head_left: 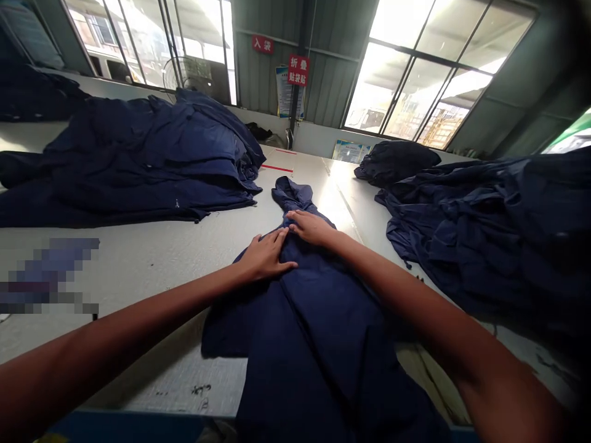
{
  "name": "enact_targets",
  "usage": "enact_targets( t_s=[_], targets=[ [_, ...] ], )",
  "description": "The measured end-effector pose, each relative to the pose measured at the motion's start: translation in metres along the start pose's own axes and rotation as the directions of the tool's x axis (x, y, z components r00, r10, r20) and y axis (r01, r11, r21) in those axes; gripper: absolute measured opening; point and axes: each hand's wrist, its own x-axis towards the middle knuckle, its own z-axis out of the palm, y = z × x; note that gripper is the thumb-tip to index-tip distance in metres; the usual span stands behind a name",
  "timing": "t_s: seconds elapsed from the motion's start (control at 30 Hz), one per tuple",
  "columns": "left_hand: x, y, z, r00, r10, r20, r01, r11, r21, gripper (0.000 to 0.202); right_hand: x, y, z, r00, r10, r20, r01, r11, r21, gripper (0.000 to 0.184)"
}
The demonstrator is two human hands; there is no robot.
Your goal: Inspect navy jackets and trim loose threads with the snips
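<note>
A navy work garment [314, 326] lies lengthwise on the pale grey table [152, 277], its bunched collar or hood end [290, 195] pointing away from me. My left hand [265, 255] rests flat on the cloth's left side, and my right hand [311, 227] lies on it a little farther up. Neither hand visibly grips the fabric. The two sets of fingertips nearly meet at the garment's middle. Its near end runs over the table's front edge.
Large heaps of navy garments lie on the table at left [129, 166] and right [484, 234], with a dark bundle [394, 163] at the far right. Red tape lines [277, 168] mark the far table. A pixelated patch [50, 277] covers something at left.
</note>
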Motion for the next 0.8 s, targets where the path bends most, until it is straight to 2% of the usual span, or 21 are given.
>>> enact_targets(
  t_s=[0.07,0.13,0.23,0.57,0.8],
  targets=[
    [-0.013,-0.019,0.006,0.996,-0.033,0.081,0.034,0.999,-0.017,0.106,0.005,0.021,0.030,0.999,0.046,0.026,-0.046,0.999,-0.002,0.061],
    [-0.025,-0.038,0.010,0.985,-0.073,0.158,0.078,0.996,-0.031,0.111,-0.001,0.039,0.055,0.996,0.086,0.039,-0.086,0.996,0.006,0.075],
    [-0.037,-0.056,0.014,0.977,-0.096,0.191,0.105,0.994,-0.037,0.117,-0.011,0.055,0.074,0.990,0.131,0.051,-0.132,0.991,0.023,0.096],
    [-0.042,-0.059,0.025,0.994,-0.077,0.083,0.082,0.995,-0.051,0.117,-0.009,0.054,0.075,0.966,0.248,0.075,-0.250,0.968,0.020,0.117],
    [-0.043,-0.060,0.027,0.993,-0.074,0.090,0.078,0.996,-0.048,0.117,-0.010,0.057,0.077,0.967,0.245,0.066,-0.247,0.969,0.027,0.113]
  ],
)
